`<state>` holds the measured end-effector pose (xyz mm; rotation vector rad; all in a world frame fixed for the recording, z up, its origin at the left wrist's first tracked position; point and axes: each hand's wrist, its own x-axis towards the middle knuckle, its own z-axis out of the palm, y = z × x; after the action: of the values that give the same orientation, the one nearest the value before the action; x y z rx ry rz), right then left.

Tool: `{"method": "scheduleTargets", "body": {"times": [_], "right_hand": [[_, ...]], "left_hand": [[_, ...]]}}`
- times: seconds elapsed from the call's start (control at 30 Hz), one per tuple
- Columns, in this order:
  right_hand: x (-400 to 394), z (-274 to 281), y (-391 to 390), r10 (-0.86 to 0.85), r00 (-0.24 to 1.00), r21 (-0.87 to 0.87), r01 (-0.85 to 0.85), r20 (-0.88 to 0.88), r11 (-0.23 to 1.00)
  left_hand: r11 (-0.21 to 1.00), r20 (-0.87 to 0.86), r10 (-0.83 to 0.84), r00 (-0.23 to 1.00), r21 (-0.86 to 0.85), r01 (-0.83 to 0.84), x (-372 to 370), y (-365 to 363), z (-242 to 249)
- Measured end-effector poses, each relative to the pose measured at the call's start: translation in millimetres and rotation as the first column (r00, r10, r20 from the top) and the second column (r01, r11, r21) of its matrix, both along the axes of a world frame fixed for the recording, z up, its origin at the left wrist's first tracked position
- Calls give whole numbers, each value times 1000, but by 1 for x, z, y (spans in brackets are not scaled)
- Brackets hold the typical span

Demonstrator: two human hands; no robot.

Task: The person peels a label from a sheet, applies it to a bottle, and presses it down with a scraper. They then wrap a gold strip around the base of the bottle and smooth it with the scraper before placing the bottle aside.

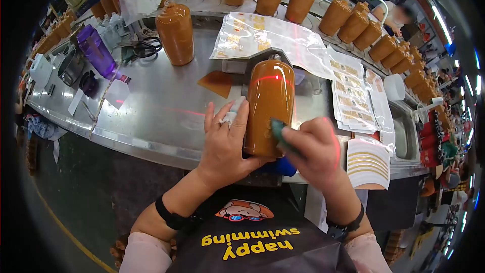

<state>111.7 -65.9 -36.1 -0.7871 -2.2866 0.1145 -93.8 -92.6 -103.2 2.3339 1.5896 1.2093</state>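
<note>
A glossy brown ceramic bottle (265, 103) lies tilted back on a dark angled stand (252, 68), its neck pointing away from me. My left hand (222, 141) grips its lower left side, thumb under the base; white tape wraps one finger. My right hand (318, 149) is closed on a dark green scraper (279, 132), a flat flexible piece whose edge presses against the bottle's lower right face. Beside the scraper is a small, faint mark on the glaze. A red laser line crosses the bottle's shoulder. Something blue (284, 167) shows beneath the base.
Another brown bottle (175, 33) stands at left, near black-handled scissors (144, 47) and a purple bottle (94, 48). Gold decal sheets (351, 91) lie right, beside a sheet of curved gold strips (368, 164) and a sink (404, 131). Several brown bottles (303, 2) line the conveyor behind; a person (396, 15) sits beyond.
</note>
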Motion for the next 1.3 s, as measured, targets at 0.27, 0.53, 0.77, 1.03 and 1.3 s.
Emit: {"method": "scheduleTargets", "body": {"times": [0.27, 0.53, 0.77, 1.03, 1.3], "right_hand": [[-10, 8, -9, 60, 997, -124, -65, -38, 990], [7, -18, -15, -414, 764, -760, -149, -495, 633], [13, -56, 0, -438, 748, -747, -115, -499, 655], [-16, -39, -7, -390, 729, -669, -124, -563, 733], [33, -85, -16, -491, 770, -697, 87, -406, 712]], "left_hand": [[1000, -6, 5, 1000, 6, -5, 0, -2, -2], [999, 0, -42, 999, -5, 42, -5, -7, 0], [983, 109, -175, 979, -29, 179, -12, -9, -17], [975, -163, -144, 976, 148, 168, 7, -19, 4], [999, 50, -50, 997, 12, 50, 1, -20, -30]]}}
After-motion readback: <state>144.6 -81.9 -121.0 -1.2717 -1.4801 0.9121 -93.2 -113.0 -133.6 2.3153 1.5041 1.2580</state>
